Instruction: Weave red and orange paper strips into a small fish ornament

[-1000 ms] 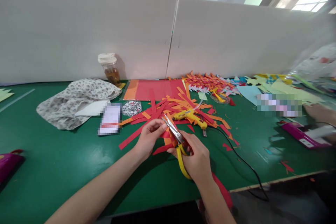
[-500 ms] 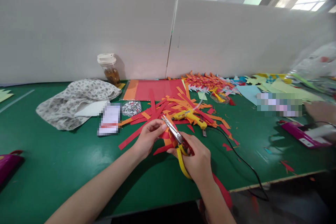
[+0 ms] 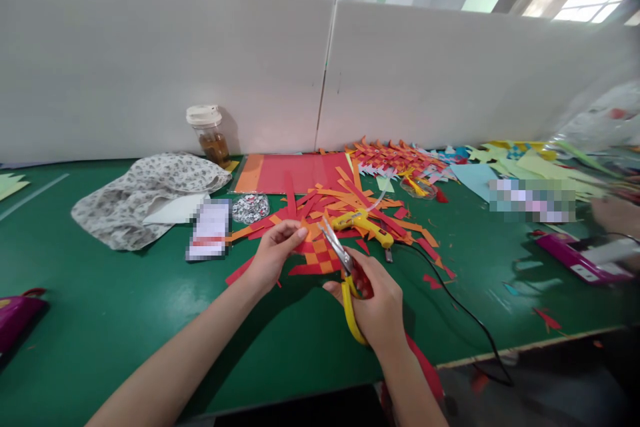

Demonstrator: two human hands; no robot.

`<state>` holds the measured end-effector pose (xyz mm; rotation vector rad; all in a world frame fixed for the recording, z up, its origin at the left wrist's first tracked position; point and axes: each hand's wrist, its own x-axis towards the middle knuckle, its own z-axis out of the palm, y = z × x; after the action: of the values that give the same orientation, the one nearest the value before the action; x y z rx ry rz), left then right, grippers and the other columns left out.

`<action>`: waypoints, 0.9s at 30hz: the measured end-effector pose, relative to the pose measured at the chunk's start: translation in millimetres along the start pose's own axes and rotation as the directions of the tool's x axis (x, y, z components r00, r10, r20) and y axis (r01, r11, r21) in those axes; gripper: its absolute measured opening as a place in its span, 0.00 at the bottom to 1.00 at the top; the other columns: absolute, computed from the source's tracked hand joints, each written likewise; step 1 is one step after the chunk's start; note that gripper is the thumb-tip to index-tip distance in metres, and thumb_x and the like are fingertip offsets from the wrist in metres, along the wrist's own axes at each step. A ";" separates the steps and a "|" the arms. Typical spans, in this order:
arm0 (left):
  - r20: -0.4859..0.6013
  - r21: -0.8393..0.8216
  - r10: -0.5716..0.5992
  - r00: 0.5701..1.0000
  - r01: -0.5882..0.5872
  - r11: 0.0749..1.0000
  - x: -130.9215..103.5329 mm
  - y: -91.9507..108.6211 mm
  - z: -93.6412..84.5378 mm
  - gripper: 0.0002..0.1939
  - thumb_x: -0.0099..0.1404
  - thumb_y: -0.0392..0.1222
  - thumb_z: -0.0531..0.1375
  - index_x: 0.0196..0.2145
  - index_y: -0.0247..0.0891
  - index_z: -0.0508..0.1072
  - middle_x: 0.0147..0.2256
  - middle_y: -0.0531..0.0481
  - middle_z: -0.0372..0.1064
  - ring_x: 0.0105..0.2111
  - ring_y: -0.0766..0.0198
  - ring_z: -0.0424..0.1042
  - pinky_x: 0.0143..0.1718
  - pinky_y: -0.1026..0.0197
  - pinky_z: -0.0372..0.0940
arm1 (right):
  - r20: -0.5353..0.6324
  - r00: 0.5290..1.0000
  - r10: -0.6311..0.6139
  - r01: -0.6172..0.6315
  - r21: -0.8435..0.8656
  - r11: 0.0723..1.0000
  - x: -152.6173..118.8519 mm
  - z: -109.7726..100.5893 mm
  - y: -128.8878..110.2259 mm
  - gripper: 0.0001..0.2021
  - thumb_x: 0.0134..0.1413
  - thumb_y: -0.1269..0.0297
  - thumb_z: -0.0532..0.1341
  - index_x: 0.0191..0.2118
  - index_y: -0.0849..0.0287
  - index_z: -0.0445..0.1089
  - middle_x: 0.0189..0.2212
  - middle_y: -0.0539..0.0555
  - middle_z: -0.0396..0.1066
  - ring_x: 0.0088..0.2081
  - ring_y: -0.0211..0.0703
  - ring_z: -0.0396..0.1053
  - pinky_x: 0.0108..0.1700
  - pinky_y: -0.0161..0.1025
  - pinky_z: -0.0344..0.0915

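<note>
My left hand (image 3: 274, 250) pinches the upper left edge of a woven red and orange paper piece (image 3: 320, 257). Yellow-handled scissors (image 3: 350, 287) are in my right hand (image 3: 377, 297), their blades slightly parted and pointing up and left beside the woven piece. Behind both hands lies a heap of red and orange paper strips (image 3: 330, 200), with a yellow glue gun (image 3: 363, 225) resting on it.
A patterned cloth (image 3: 150, 197), a lidded cup (image 3: 210, 133) and a blurred-out phone-like object (image 3: 210, 230) are on the left. Finished-looking woven pieces (image 3: 395, 153) lie behind. A black cable (image 3: 460, 307) runs right, where another person's hand (image 3: 615, 217) shows.
The woven piece has turned and now shows its checkered face more fully. My left hand has shifted slightly left and down, and the scissors' tips have moved a little right.
</note>
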<state>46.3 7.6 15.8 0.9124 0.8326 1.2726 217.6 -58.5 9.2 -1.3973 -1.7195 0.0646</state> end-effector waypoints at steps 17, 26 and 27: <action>-0.058 0.051 0.137 0.989 -0.134 0.990 1.6 -5.6 0.4 0.07 0.52 0.44 0.66 0.29 0.40 0.74 0.29 0.56 0.70 0.32 0.70 0.68 0.39 0.67 0.63 | 0.099 0.990 0.096 -0.076 -0.192 0.978 0.2 4.6 -3.6 0.15 0.46 0.57 0.62 0.41 0.56 0.68 0.27 0.50 0.67 0.28 0.39 0.65 0.29 0.33 0.60; 0.021 0.007 0.046 0.999 -0.046 0.999 -2.6 -9.0 3.8 0.08 0.51 0.43 0.66 0.28 0.38 0.74 0.29 0.54 0.71 0.32 0.68 0.68 0.38 0.66 0.62 | 0.105 0.992 0.068 -0.056 -0.112 0.992 2.8 2.8 -3.8 0.16 0.46 0.58 0.62 0.41 0.57 0.68 0.27 0.50 0.66 0.25 0.37 0.63 0.27 0.33 0.60; 0.033 0.003 0.034 0.999 -0.035 0.999 -4.1 -9.8 5.2 0.08 0.51 0.43 0.66 0.28 0.38 0.74 0.29 0.54 0.71 0.32 0.68 0.68 0.38 0.65 0.61 | 0.101 0.993 0.065 -0.054 -0.104 0.993 2.8 2.8 -3.5 0.16 0.46 0.58 0.63 0.42 0.58 0.68 0.28 0.51 0.67 0.25 0.37 0.63 0.27 0.33 0.60</action>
<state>54.6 2.4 9.2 0.9523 0.7965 1.2826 213.2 -56.2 11.0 -1.5441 -1.7875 0.0856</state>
